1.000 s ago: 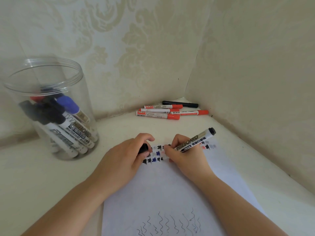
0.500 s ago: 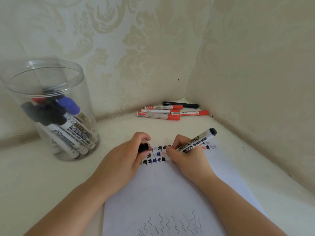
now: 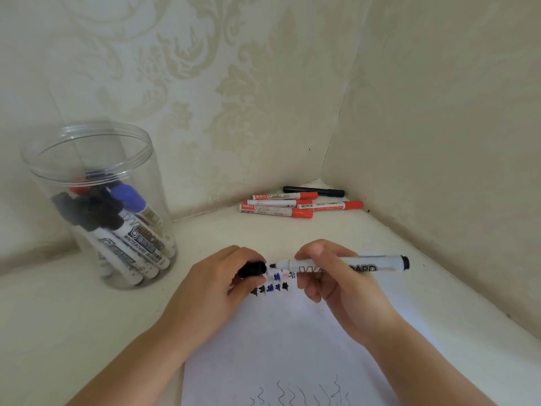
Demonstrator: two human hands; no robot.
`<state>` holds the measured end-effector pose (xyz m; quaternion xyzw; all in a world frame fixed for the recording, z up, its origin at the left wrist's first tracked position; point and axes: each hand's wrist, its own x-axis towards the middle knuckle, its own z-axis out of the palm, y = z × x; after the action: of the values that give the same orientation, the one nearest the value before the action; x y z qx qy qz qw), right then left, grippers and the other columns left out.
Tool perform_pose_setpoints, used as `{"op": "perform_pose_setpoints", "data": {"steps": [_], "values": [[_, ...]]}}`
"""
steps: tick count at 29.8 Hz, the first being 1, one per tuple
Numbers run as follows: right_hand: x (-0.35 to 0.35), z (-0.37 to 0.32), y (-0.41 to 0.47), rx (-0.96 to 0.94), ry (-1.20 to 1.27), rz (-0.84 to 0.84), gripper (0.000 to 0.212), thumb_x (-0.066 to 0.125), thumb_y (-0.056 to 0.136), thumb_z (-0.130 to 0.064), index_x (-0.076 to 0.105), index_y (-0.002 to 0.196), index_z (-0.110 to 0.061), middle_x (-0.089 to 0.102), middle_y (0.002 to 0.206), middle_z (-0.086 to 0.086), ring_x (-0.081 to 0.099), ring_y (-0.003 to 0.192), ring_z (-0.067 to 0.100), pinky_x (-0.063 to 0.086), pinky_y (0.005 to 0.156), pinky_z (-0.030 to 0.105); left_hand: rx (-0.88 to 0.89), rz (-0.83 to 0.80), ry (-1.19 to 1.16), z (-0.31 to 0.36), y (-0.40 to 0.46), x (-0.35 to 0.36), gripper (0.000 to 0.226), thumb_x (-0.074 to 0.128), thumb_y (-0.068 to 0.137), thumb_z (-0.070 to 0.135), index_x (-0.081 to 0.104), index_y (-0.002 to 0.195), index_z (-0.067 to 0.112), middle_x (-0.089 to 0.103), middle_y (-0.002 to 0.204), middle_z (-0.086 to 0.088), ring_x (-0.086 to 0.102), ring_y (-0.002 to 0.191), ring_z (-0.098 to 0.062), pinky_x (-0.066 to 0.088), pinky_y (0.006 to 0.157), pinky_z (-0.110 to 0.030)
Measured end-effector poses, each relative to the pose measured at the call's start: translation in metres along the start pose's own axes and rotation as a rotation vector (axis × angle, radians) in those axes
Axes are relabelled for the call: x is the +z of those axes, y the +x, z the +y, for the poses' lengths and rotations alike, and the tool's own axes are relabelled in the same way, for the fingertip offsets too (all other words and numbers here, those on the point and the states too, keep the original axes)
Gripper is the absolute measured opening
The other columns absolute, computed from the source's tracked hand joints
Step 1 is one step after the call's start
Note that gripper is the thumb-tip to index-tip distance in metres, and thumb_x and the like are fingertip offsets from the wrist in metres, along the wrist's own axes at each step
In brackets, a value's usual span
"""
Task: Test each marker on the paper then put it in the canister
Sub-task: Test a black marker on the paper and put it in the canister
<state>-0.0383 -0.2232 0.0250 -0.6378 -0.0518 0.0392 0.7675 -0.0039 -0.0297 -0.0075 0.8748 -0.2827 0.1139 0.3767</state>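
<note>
One view, from the head camera. The right hand [image 3: 336, 284] holds a white whiteboard marker [image 3: 342, 265] level above the paper [image 3: 281, 341], its fingers [image 3: 314, 252] curled over the barrel from the far side and the thumb under it; the bare black tip points left and the black end sticks out well past the hand on the right. The left hand [image 3: 216, 291] pinches the black cap [image 3: 252, 270] between thumb and fingers, the cap's open mouth facing the marker's tip, the two just apart. Under both hands the paper carries small black, blue and faint red test marks [image 3: 273, 284], and wavy lines run along its near edge. The paper lies on the pale bench [image 3: 58, 317]. At the left stands a clear canister [image 3: 96, 200], upright and open, with several capped markers leaning inside. In the far corner lie four red-capped markers [image 3: 292, 205] and one black pen [image 3: 313, 191], close together, well apart from the hands.
</note>
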Motion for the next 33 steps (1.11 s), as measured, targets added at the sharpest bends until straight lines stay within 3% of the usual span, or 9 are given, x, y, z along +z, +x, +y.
{"op": "perform_pose_setpoints", "data": {"steps": [4, 9, 12, 15, 19, 24, 28, 31, 33], "values": [[0.001, 0.001, 0.001, -0.006, 0.013, 0.055, 0.026, 0.054, 0.079, -0.028, 0.069, 0.069, -0.009, 0.058, 0.054, 0.009, 0.046, 0.048, 0.017, 0.038, 0.046, 0.021, 0.024, -0.007, -0.022, 0.002, 0.000, -0.001, 0.019, 0.068, 0.079, 0.023, 0.058, 0.093, 0.032, 0.056, 0.082, 0.024, 0.054, 0.075, 0.003, 0.039, 0.065, -0.006], [0.005, 0.006, 0.001, 0.002, -0.114, 0.033, 0.021, 0.054, 0.079, -0.022, 0.069, 0.070, -0.012, 0.060, 0.056, 0.009, 0.047, 0.048, 0.016, 0.037, 0.046, 0.021, 0.091, -0.029, -0.037, 0.009, -0.001, -0.001, 0.020, 0.059, 0.078, 0.042, 0.058, 0.095, 0.031, 0.058, 0.080, 0.018, 0.054, 0.075, 0.003, 0.040, 0.064, -0.008], [0.009, 0.007, 0.002, 0.030, -0.075, 0.027, 0.014, 0.059, 0.077, -0.020, 0.057, 0.065, -0.011, 0.057, 0.051, 0.006, 0.042, 0.044, 0.013, 0.033, 0.043, 0.018, 0.096, -0.037, -0.037, 0.011, -0.001, 0.000, 0.024, 0.050, 0.080, 0.047, 0.056, 0.099, 0.034, 0.059, 0.080, 0.017, 0.052, 0.074, 0.002, 0.041, 0.065, -0.011], [0.012, 0.006, 0.003, 0.005, -0.021, 0.088, 0.028, 0.063, 0.074, -0.016, 0.044, 0.054, -0.014, 0.045, 0.040, -0.003, 0.034, 0.037, 0.008, 0.028, 0.041, 0.015, 0.105, -0.061, 0.010, 0.014, -0.003, 0.000, 0.025, 0.039, 0.084, 0.051, 0.050, 0.100, 0.036, 0.059, 0.082, 0.016, 0.051, 0.074, -0.001, 0.040, 0.064, -0.014], [0.017, 0.003, 0.002, -0.011, 0.010, 0.141, 0.033, 0.061, 0.074, -0.017, 0.040, 0.049, -0.019, 0.043, 0.041, -0.002, 0.036, 0.037, 0.010, 0.028, 0.041, 0.018, 0.172, -0.059, 0.104, 0.023, -0.005, -0.001, 0.029, 0.027, 0.090, 0.049, 0.045, 0.100, 0.030, 0.057, 0.080, 0.013, 0.047, 0.070, -0.005, 0.043, 0.054, -0.022], [0.025, 0.001, -0.003, -0.027, 0.069, 0.159, 0.031, 0.059, 0.074, -0.016, 0.039, 0.049, -0.018, 0.039, 0.042, 0.001, 0.036, 0.036, 0.010, 0.027, 0.040, 0.019, 0.197, -0.052, 0.115, 0.033, -0.006, -0.006, 0.026, 0.027, 0.092, 0.046, 0.044, 0.096, 0.026, 0.043, 0.079, 0.021, 0.038, 0.068, 0.001, 0.029, 0.056, -0.008], [0.030, -0.005, -0.003, -0.008, 0.089, 0.120, 0.033, 0.063, 0.075, -0.015, 0.040, 0.053, -0.016, 0.038, 0.042, -0.001, 0.033, 0.038, 0.010, 0.027, 0.044, 0.021, 0.186, -0.045, 0.048, 0.040, -0.003, -0.012, 0.023, 0.031, 0.089, 0.049, 0.044, 0.094, 0.031, 0.047, 0.079, 0.022, 0.044, 0.071, -0.002, 0.036, 0.062, -0.013], [0.040, -0.016, 0.005, 0.042, 0.053, 0.071, 0.030, 0.072, 0.073, -0.032, 0.049, 0.063, -0.015, 0.039, 0.047, -0.001, 0.031, 0.042, 0.010, 0.026, 0.049, 0.023, 0.131, 0.040, -0.002, 0.047, 0.003, -0.028, 0.021, 0.039, 0.085, 0.053, 0.044, 0.102, 0.041, 0.057, 0.080, 0.024, 0.052, 0.077, 0.002, 0.040, 0.066, -0.012], [0.047, -0.027, 0.012, 0.093, 0.046, 0.039, 0.039, 0.072, 0.069, -0.047, 0.053, 0.072, -0.013, 0.044, 0.050, -0.001, 0.034, 0.043, 0.009, 0.028, 0.048, 0.021, 0.071, 0.169, -0.042, 0.046, 0.002, -0.049, 0.017, 0.047, 0.082, 0.054, 0.041, 0.096, 0.046, 0.063, 0.077, 0.016, 0.056, 0.071, -0.002, 0.041, 0.062, -0.013]]}}
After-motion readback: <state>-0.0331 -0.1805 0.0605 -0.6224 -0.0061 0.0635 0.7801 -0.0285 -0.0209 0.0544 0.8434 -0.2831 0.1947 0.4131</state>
